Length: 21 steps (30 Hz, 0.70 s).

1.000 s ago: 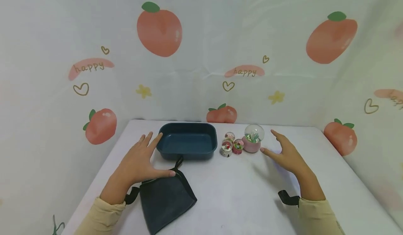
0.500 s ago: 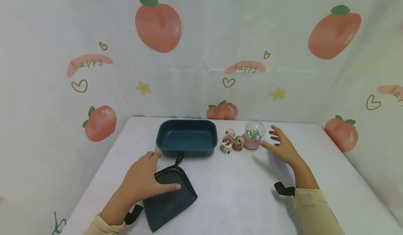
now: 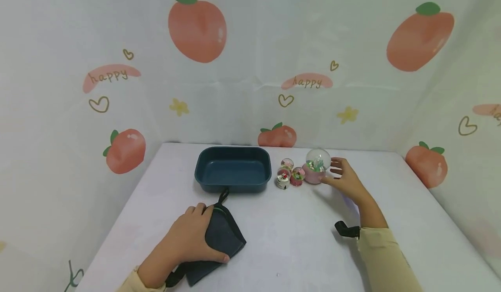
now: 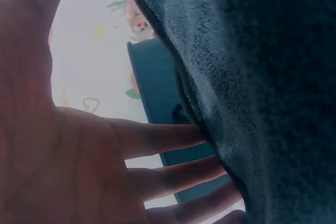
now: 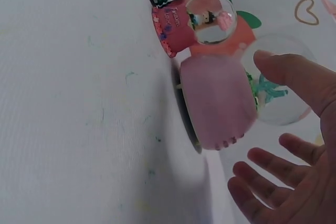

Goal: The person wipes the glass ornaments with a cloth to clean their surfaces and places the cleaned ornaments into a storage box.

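My left hand (image 3: 195,235) lies spread over a dark blue-grey fuzzy cloth (image 3: 225,233) with a hanging loop. In the left wrist view its straight fingers (image 4: 163,140) reach the edge of the cloth (image 4: 210,66). My right hand (image 3: 348,181) is beside the large snow globe (image 3: 318,166), which stands upright on a pink base. In the right wrist view the thumb (image 5: 294,74) overlaps the glass ball, and the other fingers hang loosely spread around its far side. Three small snow globes (image 3: 297,177) stand close together just left of the large one.
A dark teal rectangular tray (image 3: 232,187) sits at the back of the white table (image 3: 297,240), behind the cloth. Behind and at both sides hangs a white curtain (image 3: 250,57) printed with peaches and hearts.
My left hand has come down from beside the tray onto the cloth. My right hand has moved slightly left, closer to the large snow globe. The head view has tilted slightly down.
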### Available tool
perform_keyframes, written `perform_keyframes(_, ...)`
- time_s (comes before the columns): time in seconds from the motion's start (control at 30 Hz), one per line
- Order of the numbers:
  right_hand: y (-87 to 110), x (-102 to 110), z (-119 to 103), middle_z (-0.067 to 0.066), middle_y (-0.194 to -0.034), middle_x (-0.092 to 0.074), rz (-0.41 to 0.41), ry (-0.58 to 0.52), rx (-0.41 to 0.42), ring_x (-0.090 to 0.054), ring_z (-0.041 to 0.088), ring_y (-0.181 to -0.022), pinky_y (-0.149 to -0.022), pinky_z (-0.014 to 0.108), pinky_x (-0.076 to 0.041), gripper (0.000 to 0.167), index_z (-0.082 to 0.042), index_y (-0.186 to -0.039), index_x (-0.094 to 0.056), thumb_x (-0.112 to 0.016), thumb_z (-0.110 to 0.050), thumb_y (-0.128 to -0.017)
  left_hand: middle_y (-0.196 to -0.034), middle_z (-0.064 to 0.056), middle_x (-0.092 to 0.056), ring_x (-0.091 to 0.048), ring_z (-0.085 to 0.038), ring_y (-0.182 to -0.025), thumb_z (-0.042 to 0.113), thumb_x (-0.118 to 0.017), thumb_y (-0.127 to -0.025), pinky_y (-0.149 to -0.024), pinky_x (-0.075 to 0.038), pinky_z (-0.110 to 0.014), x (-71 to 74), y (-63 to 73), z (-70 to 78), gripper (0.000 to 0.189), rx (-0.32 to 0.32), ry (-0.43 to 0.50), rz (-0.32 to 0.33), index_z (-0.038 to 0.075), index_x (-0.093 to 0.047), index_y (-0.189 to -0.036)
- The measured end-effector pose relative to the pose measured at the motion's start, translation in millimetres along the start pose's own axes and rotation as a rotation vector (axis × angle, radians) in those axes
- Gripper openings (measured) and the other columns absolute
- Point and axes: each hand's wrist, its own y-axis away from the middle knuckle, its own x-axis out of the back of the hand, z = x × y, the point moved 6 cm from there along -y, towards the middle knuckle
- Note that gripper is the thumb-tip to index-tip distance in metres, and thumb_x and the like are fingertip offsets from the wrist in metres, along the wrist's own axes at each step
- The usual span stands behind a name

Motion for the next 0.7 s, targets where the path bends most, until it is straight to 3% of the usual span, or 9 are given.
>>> perform_keyframes(0.23, -7.2, -7.3, -0.9, 0.035, -0.161, -0.037, -0.019, -0.003, -0.021, -0.041, 0.056, -0.148, -0.119, 0.066, -0.038, 0.094, 0.006, -0.159, -0.026, -0.085, -0.019, -0.090, -0.150, -0.031, -0.050, -0.051, -0.046, -0.134, 0.090, -0.086, -0.046, -0.098, -0.052, -0.069, -4.7, -2.2, -0.6, 0.154, 0.036, -0.010, -0.030, -0.011, -0.042, -0.154)
perform_keyframes(0.43, -12.3, -13.1, -2.9, 0.034, -0.159, -0.040, -0.032, -0.008, -0.032, -0.043, 0.055, -0.147, -0.119, 0.065, -0.039, 0.091, 0.006, -0.157, -0.029, -0.085, -0.019, -0.089, -0.147, -0.033, -0.051, -0.051, -0.048, -0.131, 0.089, -0.088, -0.043, -0.093, -0.054, -0.069, -9.7, -5.3, -1.6, 0.156, 0.047, -0.034, -0.038, -0.015, -0.043, -0.151)
perform_keyframes(0.7, -18.3, -17.1, 2.9, 0.036, -0.160, -0.038, -0.027, -0.027, -0.108, -0.043, 0.054, -0.147, -0.119, 0.064, -0.039, 0.092, 0.006, -0.159, -0.026, -0.083, -0.019, -0.091, -0.140, -0.033, -0.052, -0.053, -0.046, -0.122, 0.080, -0.093, -0.042, -0.089, -0.058, -0.065, -9.0, -10.0, 2.4, 0.149, 0.044, -0.028, -0.036, -0.016, -0.048, -0.147)
